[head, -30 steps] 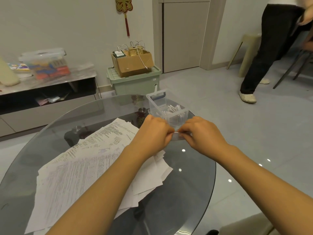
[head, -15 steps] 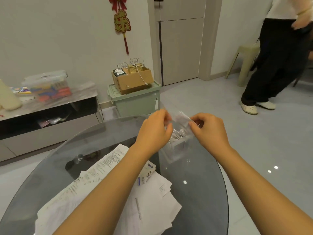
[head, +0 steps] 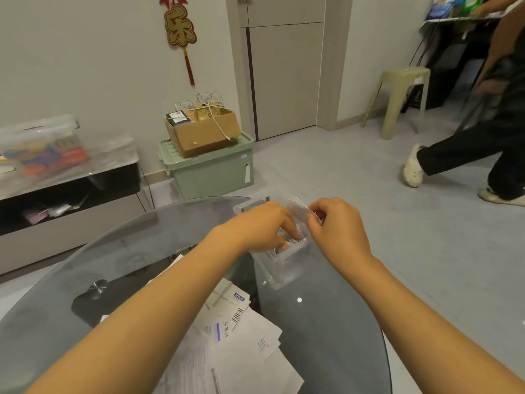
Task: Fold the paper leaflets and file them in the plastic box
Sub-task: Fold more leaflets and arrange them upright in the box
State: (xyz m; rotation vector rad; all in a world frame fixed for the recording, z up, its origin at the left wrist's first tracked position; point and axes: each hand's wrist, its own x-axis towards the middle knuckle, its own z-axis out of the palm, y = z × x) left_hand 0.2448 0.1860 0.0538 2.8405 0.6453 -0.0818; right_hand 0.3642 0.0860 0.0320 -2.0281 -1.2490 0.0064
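Head view: right hand (head: pixel 338 226) pinches folded leaflet (head: pixel 298 207) above plastic box (head: pixel 284 268).

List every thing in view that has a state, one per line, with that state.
plastic box: open, no lid on it, folded leaflets standing inside
folded leaflet: pinched above the box, not yet in
right hand: pinches the folded leaflet
left hand: fingers reach down into the box
leaflet pile: unfolded, lying flat on the glass table
cardboard box: open, cables spilling out
green bin: lid shut
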